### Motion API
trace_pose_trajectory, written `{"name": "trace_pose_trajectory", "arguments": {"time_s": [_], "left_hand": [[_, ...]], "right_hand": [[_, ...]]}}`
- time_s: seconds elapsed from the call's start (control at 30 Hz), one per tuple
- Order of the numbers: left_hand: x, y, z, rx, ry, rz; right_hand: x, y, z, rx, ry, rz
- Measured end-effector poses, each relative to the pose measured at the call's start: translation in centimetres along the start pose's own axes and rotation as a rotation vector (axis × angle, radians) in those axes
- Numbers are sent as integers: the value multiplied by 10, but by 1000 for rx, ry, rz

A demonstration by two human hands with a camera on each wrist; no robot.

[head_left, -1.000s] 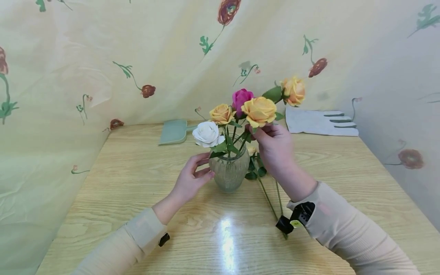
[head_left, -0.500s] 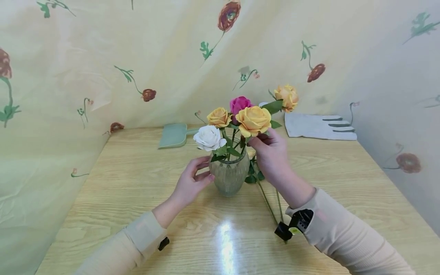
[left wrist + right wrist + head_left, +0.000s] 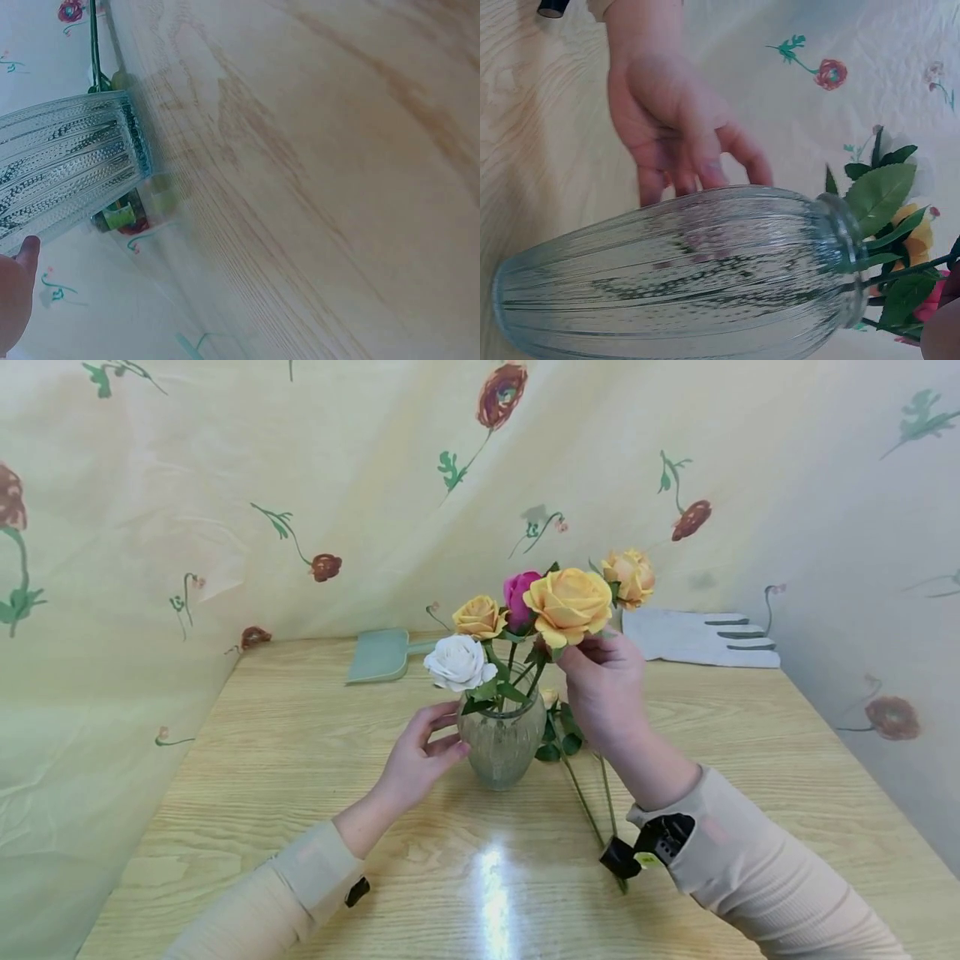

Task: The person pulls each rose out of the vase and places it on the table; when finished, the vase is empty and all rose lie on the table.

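Observation:
A ribbed glass vase (image 3: pixel 501 747) stands upright on the table, several stems in its mouth. My left hand (image 3: pixel 416 756) holds its left side, thumb in front and fingers reaching behind. In the right wrist view that left hand (image 3: pixel 679 112) lies against the glass. Just under the bloom of a large yellow rose (image 3: pixel 570 606), my right hand (image 3: pixel 607 685) pinches the stem, fingertips partly hidden by petals. Around it are a white rose (image 3: pixel 459 662), a smaller yellow rose (image 3: pixel 480 617), a magenta rose (image 3: pixel 519 597) and a peach-yellow rose (image 3: pixel 632 578) leaning right.
More rose stems (image 3: pixel 577 793) lie on the table right of the vase, under my right forearm. A pale green dustpan (image 3: pixel 378 656) lies at the back left. A grey-white glove (image 3: pixel 697 639) rests at the back right. Flowered cloth (image 3: pixel 375 485) hangs behind the table.
My right hand dips left with the large yellow rose, then shifts back right and slightly up. The bloom turns more toward me. My left hand stays against the vase.

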State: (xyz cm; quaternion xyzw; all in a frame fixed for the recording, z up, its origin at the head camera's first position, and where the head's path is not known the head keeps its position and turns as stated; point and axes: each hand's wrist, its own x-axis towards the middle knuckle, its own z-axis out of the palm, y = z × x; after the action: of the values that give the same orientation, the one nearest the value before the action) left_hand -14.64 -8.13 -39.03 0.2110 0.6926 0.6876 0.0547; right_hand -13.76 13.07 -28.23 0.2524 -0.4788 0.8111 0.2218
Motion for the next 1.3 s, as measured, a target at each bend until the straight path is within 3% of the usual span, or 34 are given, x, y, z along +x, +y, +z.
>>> {"name": "trace_pose_trajectory", "arguments": {"time_s": [0.43,0.67,0.93,1.3], "left_hand": [[-2,-3,0,-10,3,7],[-2,-2,0,-11,6,5],[2,0,-1,16,-9,33],[-1,0,-1,-13,-3,34]], "right_hand": [[12,-19,6,154,49,-76],[14,-22,3,159,172,-71],[23,-43,-6,397,286,-110],[26,-66,-17,397,390,-214]]}}
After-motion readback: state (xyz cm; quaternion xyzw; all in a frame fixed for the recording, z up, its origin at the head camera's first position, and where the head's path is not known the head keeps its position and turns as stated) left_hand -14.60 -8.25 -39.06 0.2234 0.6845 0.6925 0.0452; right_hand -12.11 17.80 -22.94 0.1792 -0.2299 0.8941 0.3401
